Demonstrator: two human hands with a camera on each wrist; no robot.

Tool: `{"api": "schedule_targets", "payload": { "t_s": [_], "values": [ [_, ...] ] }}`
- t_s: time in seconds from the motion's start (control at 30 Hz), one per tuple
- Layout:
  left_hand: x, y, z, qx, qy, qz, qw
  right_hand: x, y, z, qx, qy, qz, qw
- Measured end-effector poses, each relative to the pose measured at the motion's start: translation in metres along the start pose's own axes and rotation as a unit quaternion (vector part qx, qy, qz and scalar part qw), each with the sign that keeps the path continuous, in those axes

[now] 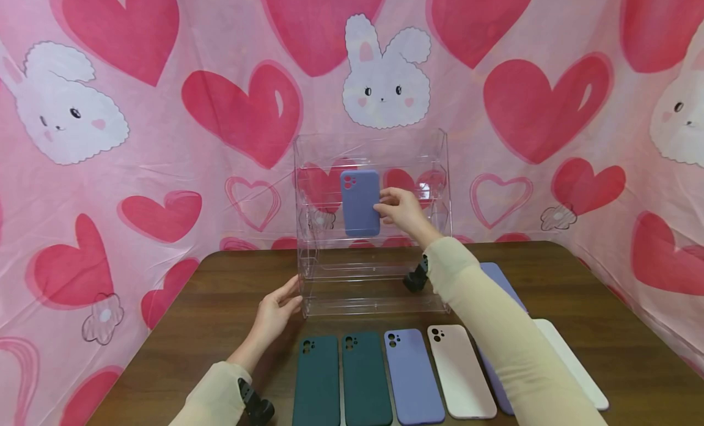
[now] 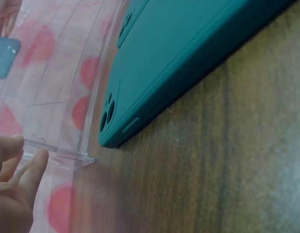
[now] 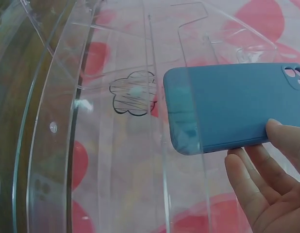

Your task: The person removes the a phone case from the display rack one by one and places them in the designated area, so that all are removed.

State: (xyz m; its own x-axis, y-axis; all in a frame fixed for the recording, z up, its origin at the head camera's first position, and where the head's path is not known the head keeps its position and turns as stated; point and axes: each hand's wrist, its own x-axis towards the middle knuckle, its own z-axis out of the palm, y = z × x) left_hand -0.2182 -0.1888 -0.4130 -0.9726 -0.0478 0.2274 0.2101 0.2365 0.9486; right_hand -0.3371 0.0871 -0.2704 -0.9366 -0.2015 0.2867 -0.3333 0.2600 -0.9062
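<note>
A clear tiered display rack [image 1: 374, 270] stands upright on the table. My right hand [image 1: 404, 212] pinches a blue-purple phone case [image 1: 360, 203] by its right edge, thumb on the back face and fingers beneath. Held upright with its camera holes at the top, the case [image 3: 227, 107] has its lower end behind a clear lip of the rack in the right wrist view. Down at the rack's lower left side, my left hand [image 1: 275, 307] grips the edge between thumb and fingers; the left wrist view shows these fingertips [image 2: 41, 158] at the clear panel.
In front of the rack lie two dark green cases [image 1: 317, 377], a purple case [image 1: 414, 377] and a pale pink case [image 1: 462, 371]. A white case [image 1: 572, 365] and another purple case [image 1: 503, 282] lie at the right, partly hidden by my right sleeve. A heart-patterned cloth [image 1: 236, 108] hangs behind.
</note>
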Motion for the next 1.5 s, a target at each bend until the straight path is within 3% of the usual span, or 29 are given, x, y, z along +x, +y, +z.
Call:
{"api": "schedule_targets", "payload": {
  "t_s": [0.4,0.9,1.33,1.5],
  "values": [
    [-0.001,0.001,0.0,0.007,0.0,0.004,1.0,-0.008,-0.013,-0.024,0.007,0.018,-0.043,0.9989],
    [-0.001,0.0,-0.001,0.008,0.003,0.001,1.0,-0.036,-0.026,-0.061,0.038,0.025,-0.055,0.9974],
    [-0.001,0.0,0.0,0.008,-0.002,0.003,1.0,-0.067,-0.016,-0.115,0.058,0.059,-0.084,0.993],
    [-0.001,0.0,0.0,0.005,-0.003,0.002,1.0,-0.079,-0.006,-0.139,0.033,0.089,-0.075,0.9927]
  ]
}}
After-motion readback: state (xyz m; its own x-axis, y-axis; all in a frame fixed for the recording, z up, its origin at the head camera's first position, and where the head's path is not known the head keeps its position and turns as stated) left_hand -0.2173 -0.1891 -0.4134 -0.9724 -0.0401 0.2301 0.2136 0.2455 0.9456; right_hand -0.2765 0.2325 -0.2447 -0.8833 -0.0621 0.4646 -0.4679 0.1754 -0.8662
